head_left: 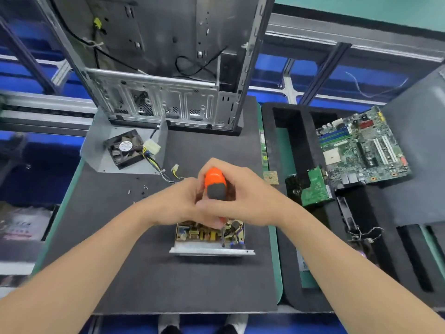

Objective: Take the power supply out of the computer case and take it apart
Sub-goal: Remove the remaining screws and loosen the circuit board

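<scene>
The opened power supply (209, 239) lies on the dark mat (144, 273), its circuit board and metal base showing below my hands. An orange and grey screwdriver (215, 184) stands upright over it, tip hidden. My right hand (243, 201) grips the handle from the right. My left hand (175, 203) wraps around the lower part of the screwdriver from the left. The power supply's metal cover with its fan (126, 151) and white connectors lies at the back left. The empty computer case (168, 68) stands behind.
Loose screws (137, 189) lie on the mat left of my hands. A black foam tray (301, 145) on the right holds a motherboard (361, 145), a hard drive (313, 186) and a processor chip (271, 177). A grey panel (421, 153) sits at far right.
</scene>
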The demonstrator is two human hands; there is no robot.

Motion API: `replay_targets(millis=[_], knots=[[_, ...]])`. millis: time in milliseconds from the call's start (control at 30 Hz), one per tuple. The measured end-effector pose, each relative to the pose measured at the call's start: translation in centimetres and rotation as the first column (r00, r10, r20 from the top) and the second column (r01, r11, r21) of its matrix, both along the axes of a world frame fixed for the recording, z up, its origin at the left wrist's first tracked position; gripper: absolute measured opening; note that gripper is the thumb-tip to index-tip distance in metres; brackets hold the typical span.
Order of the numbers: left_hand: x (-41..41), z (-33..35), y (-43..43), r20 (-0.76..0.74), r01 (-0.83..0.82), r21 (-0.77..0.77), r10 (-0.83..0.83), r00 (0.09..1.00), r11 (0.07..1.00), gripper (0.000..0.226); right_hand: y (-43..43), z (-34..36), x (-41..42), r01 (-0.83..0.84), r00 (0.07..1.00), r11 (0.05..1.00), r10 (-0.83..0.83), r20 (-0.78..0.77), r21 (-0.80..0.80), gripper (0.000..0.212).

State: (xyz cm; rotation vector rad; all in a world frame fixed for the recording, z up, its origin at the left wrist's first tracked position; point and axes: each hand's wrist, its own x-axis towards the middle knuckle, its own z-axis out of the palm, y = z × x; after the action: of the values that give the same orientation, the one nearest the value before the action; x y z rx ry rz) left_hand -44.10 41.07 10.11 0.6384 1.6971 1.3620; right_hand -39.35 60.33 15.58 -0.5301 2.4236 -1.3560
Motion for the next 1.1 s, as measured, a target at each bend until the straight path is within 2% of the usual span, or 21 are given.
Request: replay_targets(millis=[67,167,233,367,500,633,767,967,1100], knots=[[0.1,0.0,0.2,-0.012,-0.024,0.002,0.024,1.0,1.0,0.035,-0.3,-0.3,-0.1,0.045,0.998,0.999,-0.045,-0.049,-0.001,0.018],[0.3,0.1,0.3,0.012,-0.045,0.054,0.044,0.999,0.998,0.017,-0.4,0.0,-0.4,0.105,0.994,0.992,-0.107,-0.03,-0.075,0.015],[0.4,0.0,0.4,0.046,-0.07,0.101,0.066,0.997,0.992,0.017,-0.2,0.1,-0.7,0.114,0.993,0.988,-0.116,-0.016,-0.099,0.016],[0.5,0.1,0.4,0.069,-0.069,0.115,0.061,0.996,0.991,0.03,-0.1,0.1,-0.5,0.105,0.994,0.992,-0.107,-0.019,-0.075,0.016],[0.7,-0.1,0.2,0.071,-0.059,0.111,0.051,0.996,0.992,0.017,-0.1,-0.2,0.0,0.108,0.994,0.993,-0.109,-0.024,-0.048,0.017],[1.0,0.2,0.3,0.048,-0.048,0.093,0.044,0.998,0.994,0.018,-0.1,-0.2,0.3,0.1,0.994,0.994,-0.101,-0.031,-0.031,0.019],[1.1,0.2,0.3,0.009,-0.044,0.08,0.044,0.999,0.996,0.03,-0.3,-0.1,0.7,0.065,0.996,0.998,-0.064,-0.056,0.02,0.021],[1.5,0.2,0.5,0.035,-0.038,0.101,0.034,0.999,0.994,0.031,0.1,-0.1,1.6,0.081,0.994,0.997,-0.08,-0.078,0.011,0.023],[1.5,0.2,0.5,0.051,-0.05,0.099,0.045,0.998,0.994,0.02,0.1,0.1,1.8,0.098,0.991,0.995,-0.097,-0.087,0.005,0.024]])
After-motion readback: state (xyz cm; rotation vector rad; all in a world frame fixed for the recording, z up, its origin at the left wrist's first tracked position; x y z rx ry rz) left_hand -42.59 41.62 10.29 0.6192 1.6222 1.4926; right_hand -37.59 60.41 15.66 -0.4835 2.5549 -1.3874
